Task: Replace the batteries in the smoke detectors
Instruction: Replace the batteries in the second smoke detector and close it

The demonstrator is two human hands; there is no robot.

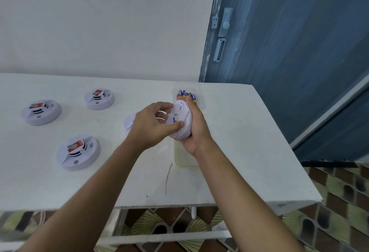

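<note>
White tabletop (239, 152) is spreading out in front of me, and a thin dark crack (167, 180) is running up it from the near edge toward my hands.

Just past the crack, dead ahead at 12 o'clock, I am holding the smoke detector (180, 121) up off the table, tilted on edge with its flat face turned toward my left. My right hand (194, 132) is cupping it from behind at 3 o'clock, fingers curling over its far rim. My left hand (151, 124) is gripping it from 9 o'clock, thumb pressing on the face and fingers hooking the upper rim.

Under my right wrist a green-rimmed tray (184, 162) is lying flat. A white round piece (128, 122) is peeking out from behind my left hand; I cannot tell what it is.

At 9 o'clock the nearest open detector (78, 153) is sitting with a red battery in its top. Farther off at 10 o'clock the left open detector (41, 112) and the far open detector (99, 99) are showing the same.

Beyond the held unit at 12 o'clock, blue-and-yellow batteries (186, 95) are lying in a clear tray (200, 100).

Past the table, a white wall (99, 22) is standing at 11 o'clock and a blue door (289, 52) at 2 o'clock.
</note>
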